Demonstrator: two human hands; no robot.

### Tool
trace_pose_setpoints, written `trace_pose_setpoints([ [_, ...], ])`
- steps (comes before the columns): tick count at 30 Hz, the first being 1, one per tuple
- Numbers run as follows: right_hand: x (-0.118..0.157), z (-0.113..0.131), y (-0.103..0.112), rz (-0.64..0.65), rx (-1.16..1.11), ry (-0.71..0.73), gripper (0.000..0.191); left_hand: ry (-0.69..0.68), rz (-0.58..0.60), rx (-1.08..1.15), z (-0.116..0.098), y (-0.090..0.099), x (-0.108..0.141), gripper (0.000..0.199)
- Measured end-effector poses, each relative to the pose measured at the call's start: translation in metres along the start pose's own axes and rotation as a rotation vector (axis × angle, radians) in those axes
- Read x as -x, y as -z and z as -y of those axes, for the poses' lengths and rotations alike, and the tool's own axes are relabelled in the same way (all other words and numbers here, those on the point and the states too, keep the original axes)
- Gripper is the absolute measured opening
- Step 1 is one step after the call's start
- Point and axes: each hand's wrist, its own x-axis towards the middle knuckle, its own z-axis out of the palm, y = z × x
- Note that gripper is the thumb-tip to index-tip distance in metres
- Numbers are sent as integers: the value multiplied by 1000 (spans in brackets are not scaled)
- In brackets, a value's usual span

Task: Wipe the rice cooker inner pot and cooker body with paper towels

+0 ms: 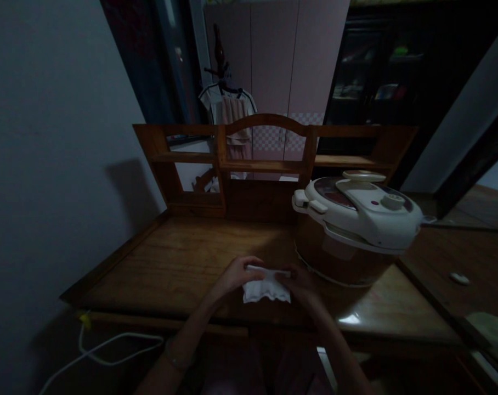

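Observation:
A small piece of white cloth or tissue [266, 289], folded and with a wavy lower edge, is held up between my two hands over the front part of the wooden desk [191, 247]. My left hand [238, 274] pinches its left upper corner, thumb in front and fingers behind. At the right upper corner, my right hand [300, 282] grips it too; its fingers are dim and partly in shadow. Whether the piece is cloth or paper I cannot tell. Just beyond my right hand stands a large white and brown electric pressure cooker [356, 230] with its lid on.
A low wooden shelf unit [265, 164] runs along the desk's back edge. To the left is a wall [68, 137]. A white cable [121, 334] hangs by the front left corner. A small white object [458, 278] lies on the surface at right. Clothes [232, 109] hang behind.

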Motion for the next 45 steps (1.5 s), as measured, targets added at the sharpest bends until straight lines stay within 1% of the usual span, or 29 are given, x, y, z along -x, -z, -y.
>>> trace_pose_setpoints([
  [1,1,-1,1,-19,45,15,33,-38,-65,-126,0,-1,3,43],
  [3,6,-2,3,-90,201,93,36,-148,-237,-410,-3,-6,11,38],
  [4,10,-2,4,-131,305,168,40,-226,-293,-536,-5,-10,16,36],
  [5,15,-3,4,-147,410,256,42,-315,-298,-631,-7,-16,22,36],
  [6,21,-3,3,-123,503,347,45,-405,-249,-694,-9,-21,27,37],
  [7,27,-4,3,-54,568,423,48,-476,-170,-731,-10,-27,33,40],
  [8,32,-5,3,47,599,474,52,-517,-85,-750,-11,-31,39,43],
  [10,43,-9,4,253,628,512,58,-507,53,-759,-7,-35,48,50],
  [11,47,-11,6,322,640,509,59,-476,99,-758,-3,-33,52,53],
  [12,50,-13,8,362,653,498,58,-444,128,-757,1,-30,56,55],
  [14,55,-16,14,376,681,465,55,-389,132,-766,8,-19,60,53],
  [16,59,-15,21,338,699,432,52,-333,74,-790,12,-10,63,51],
  [17,60,-13,23,314,701,415,51,-309,34,-804,11,-8,64,50],
  [19,62,-8,27,261,686,382,48,-285,-36,-826,3,-14,65,49],
  [21,66,-6,30,202,650,356,46,-306,-78,-839,-8,-33,66,50],
  [24,72,-12,40,108,583,343,43,-329,-138,-863,-21,-71,68,53],
  [27,82,-29,58,-32,553,355,40,-270,-255,-888,-19,-103,68,55],
  [30,91,-43,81,-264,577,303,39,-222,-310,-882,-9,-119,67,57],
  [32,97,-46,94,-395,597,225,42,-224,-297,-847,-5,-125,66,58],
  [34,101,-46,104,-474,611,172,46,-239,-271,-802,-6,-132,64,59],
  [36,102,-45,111,-526,603,147,47,-245,-242,-764,-12,-140,62,59],
  [40,95,-41,117,-577,562,90,47,-232,-222,-727,-21,-154,58,58],
  [42,90,-38,118,-599,566,77,48,-255,-259,-744,-17,-154,60,58],
  [43,89,-36,118,-604,569,80,49,-267,-289,-763,-13,-151,63,59],
  [45,88,-34,118,-598,576,100,49,-265,-362,-817,0,-138,72,61],
])
